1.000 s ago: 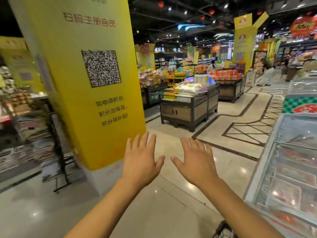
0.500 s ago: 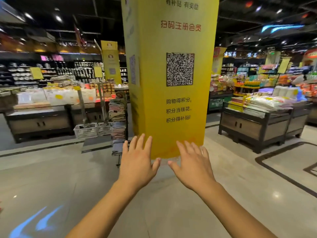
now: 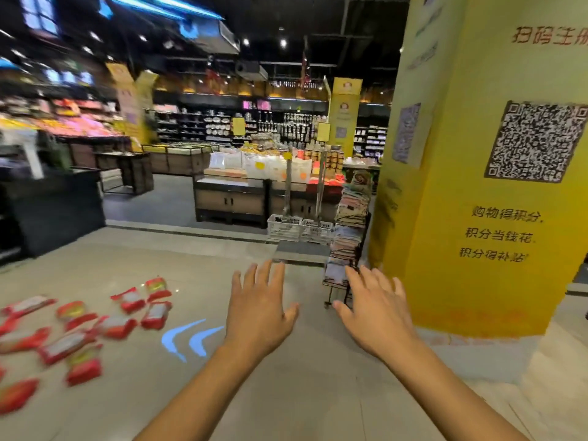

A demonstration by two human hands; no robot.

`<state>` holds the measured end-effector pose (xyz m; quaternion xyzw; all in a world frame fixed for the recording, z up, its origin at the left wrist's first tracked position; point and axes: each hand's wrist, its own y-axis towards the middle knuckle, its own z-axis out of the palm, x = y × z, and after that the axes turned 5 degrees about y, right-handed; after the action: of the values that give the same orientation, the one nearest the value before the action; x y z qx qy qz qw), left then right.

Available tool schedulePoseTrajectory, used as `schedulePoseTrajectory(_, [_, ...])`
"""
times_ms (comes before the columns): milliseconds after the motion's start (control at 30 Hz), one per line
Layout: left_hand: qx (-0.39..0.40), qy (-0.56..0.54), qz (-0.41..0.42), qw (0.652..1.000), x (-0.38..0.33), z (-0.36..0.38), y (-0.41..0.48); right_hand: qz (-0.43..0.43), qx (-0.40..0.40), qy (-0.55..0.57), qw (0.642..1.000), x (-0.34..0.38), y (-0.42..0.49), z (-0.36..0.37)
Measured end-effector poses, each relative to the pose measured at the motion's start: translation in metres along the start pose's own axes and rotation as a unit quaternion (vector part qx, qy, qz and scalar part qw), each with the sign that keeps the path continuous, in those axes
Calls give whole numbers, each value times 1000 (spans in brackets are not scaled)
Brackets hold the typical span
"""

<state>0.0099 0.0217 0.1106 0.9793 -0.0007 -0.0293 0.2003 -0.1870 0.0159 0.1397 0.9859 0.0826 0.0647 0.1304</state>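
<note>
While both arms are stretching forward over the pale tiled floor point(image 3: 286, 402), the left hand point(image 3: 257, 313) and right hand point(image 3: 375, 316) are hanging flat, fingers spread, grasping nothing. The tall black wire rack of folded cloths point(image 3: 346, 237) is standing just past the right fingertips, apart from them, just beside the left edge of the square yellow printed pillar point(image 3: 471, 281). Blurred red-and-white plastic packets point(image 3: 117, 326) are lying scattered along the floor's left edge, well apart from the left hand. Two blue light chevrons point(image 3: 191, 342) are glowing between them. Open floor is running ahead between packets and rack, toward white plastic baskets point(image 3: 286, 227).
</note>
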Motion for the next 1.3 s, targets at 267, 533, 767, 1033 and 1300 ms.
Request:
schedulePoseTrajectory(267, [1, 31, -131, 991, 127, -1, -27, -143, 32, 29, 989, 120, 38, 44])
schedulePoseTrajectory(533, [37, 79, -255, 963, 206, 17, -60, -241, 98, 81, 962, 197, 76, 97])
schedulePoseTrajectory(767, [49, 110, -362, 924, 246, 31, -53, -339, 125, 116, 925, 255, 135, 134])
schedulePoseTrajectory(1033, [14, 166, -422, 891, 272, 33, 5, -417, 138, 160, 884, 296, 223, 158])
schedulePoseTrajectory(1300, [40, 227, -479, 847, 302, 47, 12, -475, 186, 189, 839, 354, 266, 193])
